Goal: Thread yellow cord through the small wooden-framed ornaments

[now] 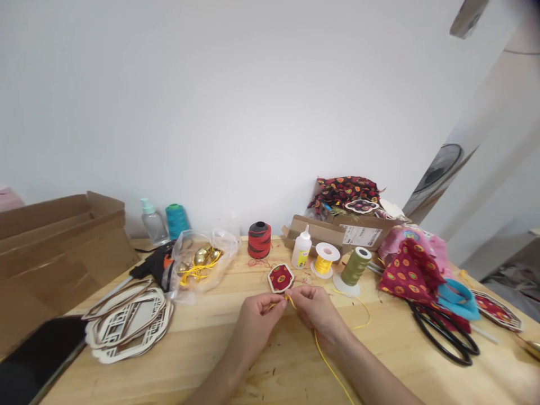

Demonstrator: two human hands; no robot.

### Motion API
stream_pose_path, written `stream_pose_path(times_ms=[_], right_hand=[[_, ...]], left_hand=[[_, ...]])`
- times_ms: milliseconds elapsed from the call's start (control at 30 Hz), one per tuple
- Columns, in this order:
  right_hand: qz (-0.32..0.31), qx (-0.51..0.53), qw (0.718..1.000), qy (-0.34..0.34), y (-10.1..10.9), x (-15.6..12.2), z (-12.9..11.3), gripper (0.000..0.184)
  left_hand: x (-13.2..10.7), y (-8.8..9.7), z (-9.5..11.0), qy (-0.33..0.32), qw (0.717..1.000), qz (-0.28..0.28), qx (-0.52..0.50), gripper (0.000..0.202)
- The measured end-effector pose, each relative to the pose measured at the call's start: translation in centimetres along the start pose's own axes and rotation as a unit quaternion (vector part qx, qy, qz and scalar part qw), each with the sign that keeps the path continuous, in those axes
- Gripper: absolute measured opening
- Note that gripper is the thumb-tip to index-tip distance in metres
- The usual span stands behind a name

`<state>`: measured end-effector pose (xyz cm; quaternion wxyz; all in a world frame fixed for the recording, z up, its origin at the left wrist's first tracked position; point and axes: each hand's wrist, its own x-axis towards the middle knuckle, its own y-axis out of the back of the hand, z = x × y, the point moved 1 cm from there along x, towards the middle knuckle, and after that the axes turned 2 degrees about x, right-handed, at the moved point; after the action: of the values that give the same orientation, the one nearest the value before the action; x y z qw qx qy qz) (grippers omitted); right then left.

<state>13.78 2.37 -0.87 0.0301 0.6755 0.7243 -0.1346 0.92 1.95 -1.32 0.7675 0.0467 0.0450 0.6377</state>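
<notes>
My left hand (258, 319) and my right hand (315, 308) meet at the middle of the wooden table (236, 360). Both pinch a thin yellow cord (324, 355) between closed fingertips. The cord trails back toward me along my right forearm, and another loop curves off to the right. Just beyond my fingertips lies a small red fabric-covered ornament (280, 278) with a white rim, touching or nearly touching the cord.
Behind stand a glue bottle (301, 248), a yellow cord spool (324, 260), an olive thread cone (355, 268) and a red-black spool (259, 239). A bag of gold bells (202, 262), a glue gun (154, 264), wooden cut-out frames (129, 326), a cardboard box (54, 247), red patterned fabric (411, 270) and black scissors (447, 333) surround them.
</notes>
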Motion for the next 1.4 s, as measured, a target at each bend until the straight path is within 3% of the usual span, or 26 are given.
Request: stream_pose_path(times_ms=[267, 367, 467, 633, 767, 933, 1000, 1100, 1167, 1233, 1400], right_hand=[[0.042, 0.039, 0.998, 0.031, -0.6, -0.1, 0.1, 0.025], [0.047, 0.04, 0.996, 0.065, -0.7, -0.2, 0.1, 0.02], [0.027, 0.067, 0.993, 0.092, -1.1, -0.5, 0.0, 0.017], [-0.014, 0.115, 0.989, 0.091, -1.5, -0.8, 0.0, 0.018], [0.003, 0.115, 0.991, 0.071, -1.4, -0.7, 0.0, 0.018], [0.012, 0.041, 0.991, 0.125, -1.2, -0.9, -0.3, 0.016], [-0.003, 0.015, 0.989, 0.145, -1.3, -1.0, -0.5, 0.017], [-0.036, 0.009, 0.988, 0.151, -1.3, -1.1, -0.4, 0.019], [-0.041, 0.019, 0.989, 0.142, -1.3, -0.9, -0.2, 0.02], [-0.027, 0.033, 0.989, 0.14, -1.1, -0.7, 0.1, 0.021], [-0.008, 0.037, 0.989, 0.146, -1.0, -0.3, 0.3, 0.021]], left_hand=[[-0.1, 0.2, 0.7, -0.004, 0.999, 0.001, 0.033, 0.027], [-0.2, 0.1, 1.1, 0.012, 1.0, 0.004, -0.023, 0.023], [-0.3, 0.2, 1.2, 0.082, 0.992, 0.011, -0.099, 0.021], [-0.5, 0.7, 1.2, 0.194, 0.941, -0.051, -0.272, 0.023], [-0.4, 0.7, 1.1, 0.2, 0.934, -0.062, -0.289, 0.017], [-0.4, 0.4, 1.0, 0.186, 0.941, -0.024, -0.283, 0.02], [-0.5, 0.4, 0.8, 0.224, 0.917, -0.029, -0.328, 0.02], [-0.7, 0.4, 0.6, 0.321, 0.85, -0.057, -0.414, 0.021], [-0.8, 0.4, 0.7, 0.347, 0.826, -0.067, -0.439, 0.021], [-0.8, 0.4, 0.8, 0.332, 0.84, -0.054, -0.425, 0.019], [-0.7, 0.2, 1.1, 0.238, 0.91, -0.036, -0.338, 0.019]])
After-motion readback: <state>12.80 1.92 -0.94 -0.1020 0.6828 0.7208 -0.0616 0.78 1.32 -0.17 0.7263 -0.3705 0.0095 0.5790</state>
